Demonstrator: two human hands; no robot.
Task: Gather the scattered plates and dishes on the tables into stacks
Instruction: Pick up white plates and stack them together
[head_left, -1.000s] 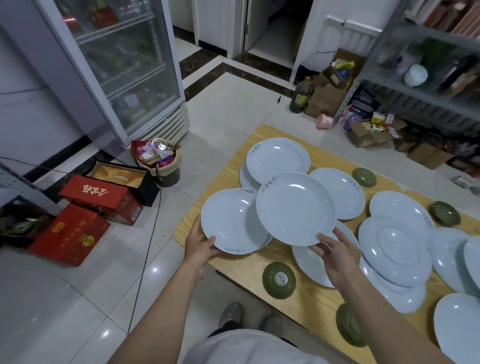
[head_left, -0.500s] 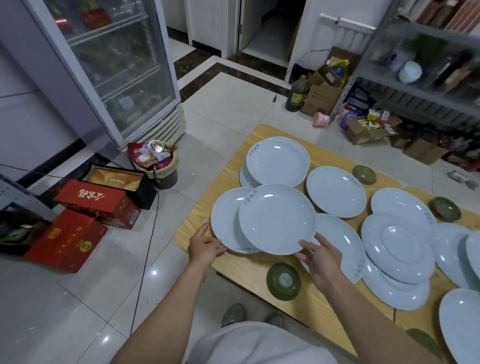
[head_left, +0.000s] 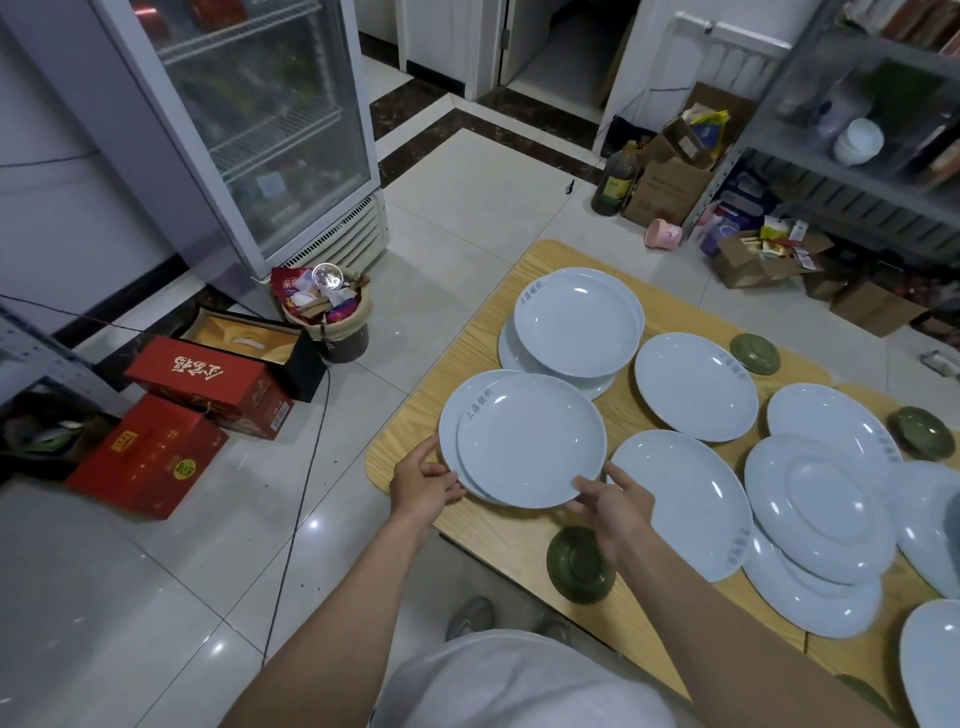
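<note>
Top plate lies flat, face up, on a second plate at the table's near-left corner.
It is round, with no long axis, and its printed mark sits toward the table's far-left. The right hand pinches its near rim, and the left hand holds the second plate's rim. Three green bowls are on the table.

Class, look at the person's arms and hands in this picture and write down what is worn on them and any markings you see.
No sleeve shows on the left forearm or the right forearm; both are bare. The left hand and right hand wear no gloves, and no watch, ring, bracelet or marking shows. A pale top appears at the bottom edge.
</note>
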